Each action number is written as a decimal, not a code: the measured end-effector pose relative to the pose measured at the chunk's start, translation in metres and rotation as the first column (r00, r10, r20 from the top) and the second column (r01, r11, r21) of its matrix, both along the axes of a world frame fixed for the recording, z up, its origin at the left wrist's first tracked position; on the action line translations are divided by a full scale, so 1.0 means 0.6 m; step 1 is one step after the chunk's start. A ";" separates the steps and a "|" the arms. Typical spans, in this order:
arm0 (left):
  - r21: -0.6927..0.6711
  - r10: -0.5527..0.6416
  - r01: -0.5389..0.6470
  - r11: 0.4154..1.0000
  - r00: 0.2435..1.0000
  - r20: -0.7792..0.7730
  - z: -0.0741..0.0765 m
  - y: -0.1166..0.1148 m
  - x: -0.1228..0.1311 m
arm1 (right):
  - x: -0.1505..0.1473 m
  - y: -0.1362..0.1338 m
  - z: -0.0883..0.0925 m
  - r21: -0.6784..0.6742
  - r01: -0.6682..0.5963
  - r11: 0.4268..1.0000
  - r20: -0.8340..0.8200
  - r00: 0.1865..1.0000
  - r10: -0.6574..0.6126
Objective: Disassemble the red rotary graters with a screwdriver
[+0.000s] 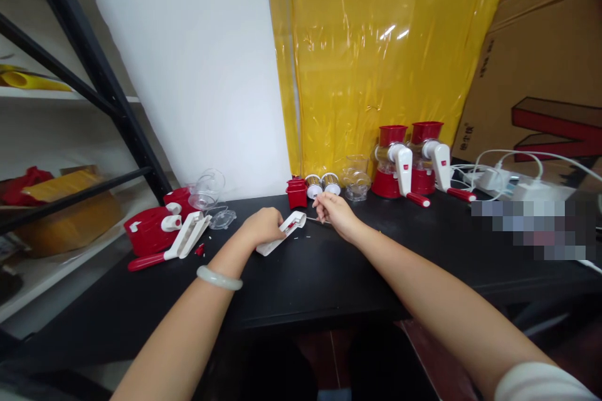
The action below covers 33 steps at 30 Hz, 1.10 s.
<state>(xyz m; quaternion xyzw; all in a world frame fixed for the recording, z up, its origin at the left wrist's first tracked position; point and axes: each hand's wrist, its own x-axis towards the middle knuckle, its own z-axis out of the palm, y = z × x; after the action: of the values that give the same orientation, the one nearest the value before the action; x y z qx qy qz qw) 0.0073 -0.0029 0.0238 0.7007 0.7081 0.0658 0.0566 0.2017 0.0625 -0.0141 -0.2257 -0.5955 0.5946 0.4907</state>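
Note:
My left hand is closed around a white plastic crank arm, its hollow side showing a bit of red inside. A thin rod runs from near the crank arm's far end to beneath my right hand. The fingers of that right hand are curled into a pinch; whatever sits between them is too small to make out. Tiny white pieces lie on the black table just below. Behind the hands stand a red hopper and two drum graters with white ends.
Two assembled red-and-white rotary graters stand at the back right, near a power strip with white cables. At left lie red bases, another crank handle and clear plastic parts. A black-framed shelf borders the left side.

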 end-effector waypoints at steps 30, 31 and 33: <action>0.173 -0.249 0.184 0.968 0.814 0.525 -0.041 0.003 -0.001 | -0.008 -0.029 -0.022 0.950 -0.171 0.262 0.312 0.577 -0.755; 0.167 -0.243 0.179 0.969 0.804 0.543 -0.043 0.004 -0.001 | -0.008 -0.029 -0.022 0.951 -0.168 0.258 0.307 0.577 -0.756; 0.173 -0.236 0.168 0.971 0.805 0.544 -0.045 0.005 -0.001 | -0.008 -0.029 -0.022 0.952 -0.164 0.258 0.305 0.577 -0.758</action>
<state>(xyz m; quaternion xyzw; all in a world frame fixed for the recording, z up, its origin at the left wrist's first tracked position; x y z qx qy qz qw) 0.0064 -0.0002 -0.0032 0.7240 0.5764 0.3030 0.2277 0.1969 0.0449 -0.0270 -0.2456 -0.8939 -0.1316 0.3512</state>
